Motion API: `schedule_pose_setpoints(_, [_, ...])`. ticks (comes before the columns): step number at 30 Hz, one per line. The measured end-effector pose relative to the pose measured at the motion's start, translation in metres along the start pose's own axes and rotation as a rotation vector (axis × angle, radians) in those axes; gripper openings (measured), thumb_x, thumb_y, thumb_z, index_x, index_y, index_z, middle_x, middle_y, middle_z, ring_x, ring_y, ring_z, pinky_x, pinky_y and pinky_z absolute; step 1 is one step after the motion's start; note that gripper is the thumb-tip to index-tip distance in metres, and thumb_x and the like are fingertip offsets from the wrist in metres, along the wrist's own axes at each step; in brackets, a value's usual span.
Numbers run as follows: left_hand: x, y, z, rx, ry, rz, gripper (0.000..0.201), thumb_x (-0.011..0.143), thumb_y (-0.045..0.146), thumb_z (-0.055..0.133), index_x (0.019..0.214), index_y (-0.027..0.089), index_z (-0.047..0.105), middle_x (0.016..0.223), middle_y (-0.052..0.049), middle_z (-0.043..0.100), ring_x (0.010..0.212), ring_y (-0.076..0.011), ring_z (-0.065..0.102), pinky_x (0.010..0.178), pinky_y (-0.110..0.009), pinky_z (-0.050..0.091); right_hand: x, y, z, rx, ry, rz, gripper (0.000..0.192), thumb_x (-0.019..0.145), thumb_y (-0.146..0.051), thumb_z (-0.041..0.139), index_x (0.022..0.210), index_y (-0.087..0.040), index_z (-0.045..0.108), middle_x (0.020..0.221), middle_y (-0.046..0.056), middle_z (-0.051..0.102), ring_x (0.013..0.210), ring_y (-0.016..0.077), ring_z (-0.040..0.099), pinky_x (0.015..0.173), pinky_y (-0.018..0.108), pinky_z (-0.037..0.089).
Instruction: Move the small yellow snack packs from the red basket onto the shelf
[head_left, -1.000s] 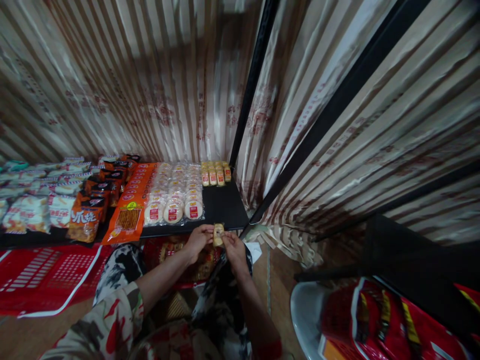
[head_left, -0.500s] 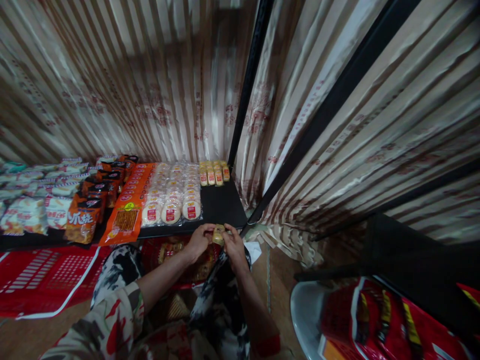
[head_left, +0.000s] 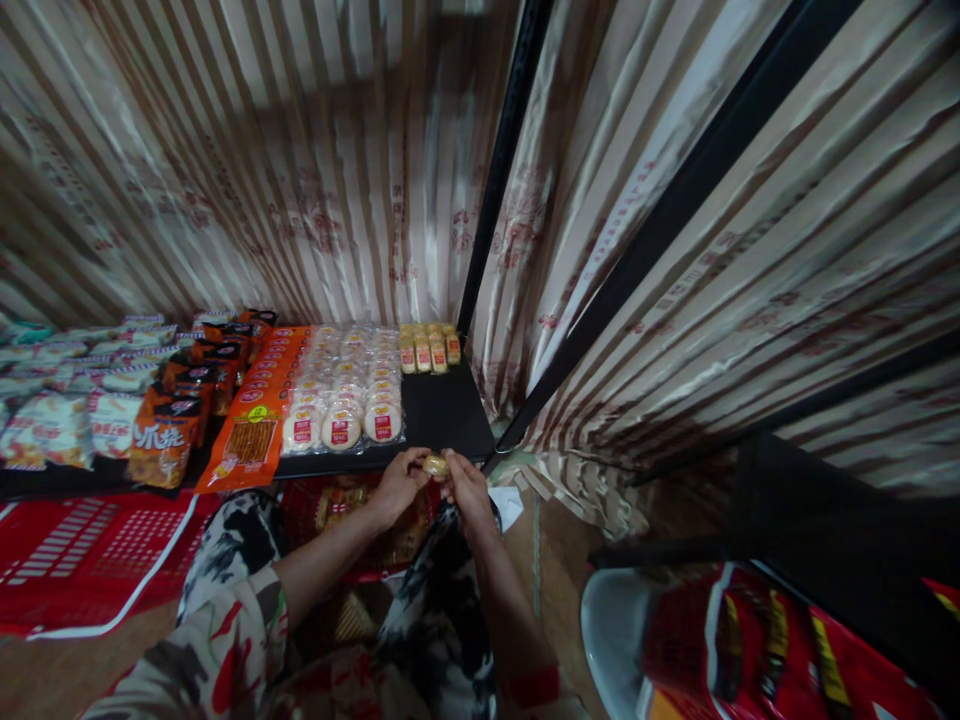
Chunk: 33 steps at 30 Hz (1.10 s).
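Between my left hand (head_left: 401, 485) and my right hand (head_left: 466, 488) is a small yellow wrapped snack (head_left: 435, 465), pinched by the fingers of both. Both hands are just off the front edge of the black shelf (head_left: 442, 415). Similar yellow wrapped snacks (head_left: 429, 348) stand in short rows at the shelf's back right corner. Left of them lie rows of round white wrapped cakes (head_left: 342, 427) with red labels. Below my hands, between my knees, a red basket (head_left: 296, 505) holds more packaged food, partly hidden by my arms.
Left on the shelf are an orange snack packet (head_left: 251, 440), orange-black bags (head_left: 161, 440) and white packets (head_left: 49, 430). Another red basket (head_left: 105, 555) is under the shelf. A black post (head_left: 504, 160) rises before the curtain (head_left: 337, 150). At right stand a white stool (head_left: 611, 630) and red packages (head_left: 787, 640).
The yellow snack has been turned in my fingers and now shows a narrower side. My hands remain in nearly the same spot; the shelf goods have not moved.
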<state>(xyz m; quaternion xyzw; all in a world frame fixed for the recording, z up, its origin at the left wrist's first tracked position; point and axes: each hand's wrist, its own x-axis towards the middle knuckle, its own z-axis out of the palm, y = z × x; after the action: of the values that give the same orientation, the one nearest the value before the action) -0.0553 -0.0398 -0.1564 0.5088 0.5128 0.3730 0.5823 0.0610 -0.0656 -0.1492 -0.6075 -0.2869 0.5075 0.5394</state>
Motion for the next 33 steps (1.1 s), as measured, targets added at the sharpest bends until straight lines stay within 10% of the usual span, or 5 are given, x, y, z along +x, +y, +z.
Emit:
schedule_pose_setpoints(22, [0.016,0.018,0.006,-0.045,0.028,-0.105,0.011,0.075,0.024,0.059,0.083,0.016,0.060,0.066,0.003,0.057,0.059,-0.0099,0.051,0.057,-0.020,0.039,0.021,0.014,0.001,0.099,-0.084,-0.059,0.052,0.062,-0.062,0.065,0.087,-0.016,0.062,0.055,-0.003,0.060,0.041,0.0063,0.047,0.040,0.017,0.034])
schedule_pose_setpoints(33, [0.040,0.032,0.014,-0.048,0.105,-0.106,0.006,0.078,0.018,0.056,0.078,0.016,0.061,0.072,-0.001,0.061,0.068,-0.0113,0.056,0.060,-0.019,0.042,0.031,0.008,0.003,-0.795,0.254,-0.516,0.042,0.084,-0.042,0.046,0.114,-0.018,0.062,0.079,0.005,0.060,0.069,0.0170,0.057,0.068,0.028,0.045])
